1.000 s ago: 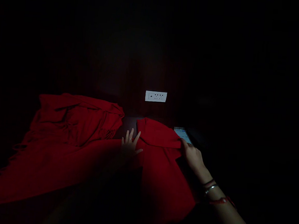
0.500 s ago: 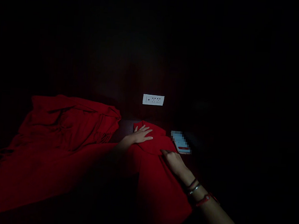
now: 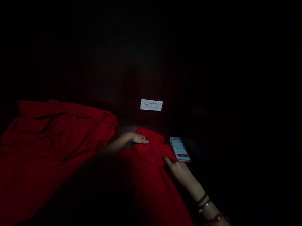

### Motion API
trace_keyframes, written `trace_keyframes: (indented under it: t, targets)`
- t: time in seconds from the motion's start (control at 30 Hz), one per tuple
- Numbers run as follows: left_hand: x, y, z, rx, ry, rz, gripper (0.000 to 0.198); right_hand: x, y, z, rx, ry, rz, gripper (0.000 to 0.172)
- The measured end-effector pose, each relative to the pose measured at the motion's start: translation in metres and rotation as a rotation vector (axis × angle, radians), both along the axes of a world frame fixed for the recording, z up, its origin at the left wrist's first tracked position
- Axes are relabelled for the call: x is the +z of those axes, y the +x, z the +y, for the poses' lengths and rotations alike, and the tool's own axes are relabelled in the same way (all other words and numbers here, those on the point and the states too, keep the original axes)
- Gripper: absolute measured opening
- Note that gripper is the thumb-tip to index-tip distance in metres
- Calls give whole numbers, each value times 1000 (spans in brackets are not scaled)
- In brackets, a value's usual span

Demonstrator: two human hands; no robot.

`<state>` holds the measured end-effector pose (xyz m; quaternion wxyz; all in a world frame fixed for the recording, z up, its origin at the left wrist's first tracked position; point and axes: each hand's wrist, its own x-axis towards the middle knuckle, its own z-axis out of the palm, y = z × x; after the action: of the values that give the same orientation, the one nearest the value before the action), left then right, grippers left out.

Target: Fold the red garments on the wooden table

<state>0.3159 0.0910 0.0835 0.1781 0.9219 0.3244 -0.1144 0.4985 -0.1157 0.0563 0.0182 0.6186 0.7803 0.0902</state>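
Note:
A long piece of red cloth (image 3: 157, 190) spreads toward me, its far end folded over. At the left edge of that fold, my left hand (image 3: 139, 139) is closed on the cloth, thumb on top and fingers hidden beneath. My right hand (image 3: 178, 170), with bracelets at the wrist, pinches the right edge of the same fold, its fingertips partly out of sight. More red fabric (image 3: 68, 127) lies bunched to the left, with gathered wrinkles and loose loops. Darkness hides whether both parts belong to one garment.
A white wall socket (image 3: 151, 105) is set in the dark wall beyond the cloth. Just right of the fold lies a phone (image 3: 181, 152) with its screen lit. Deep shadow covers the surroundings.
My left hand has gone from lying spread flat on the fold to gripping its left edge. My right hand keeps its pinch. The whole view has shifted slightly.

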Motion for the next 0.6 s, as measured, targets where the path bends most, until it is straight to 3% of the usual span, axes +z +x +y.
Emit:
trace_keyframes:
  t: [0.17, 0.33, 0.47, 0.6]
  targets:
    - [-5, 4, -4, 3, -29, 42, 23, -4, -5, 4, 117, 72, 9, 39]
    - [12, 1, 3, -21, -36, -87, 17, 3, -1, 1, 73, 63, 44, 32]
    - [20, -14, 10, 88, 74, -318, 30, 5, 0, -2, 35, 69, 97, 30]
    - [12, -25, 8, 171, 144, -248, 32, 1, -5, -2, 28, 39, 122, 28]
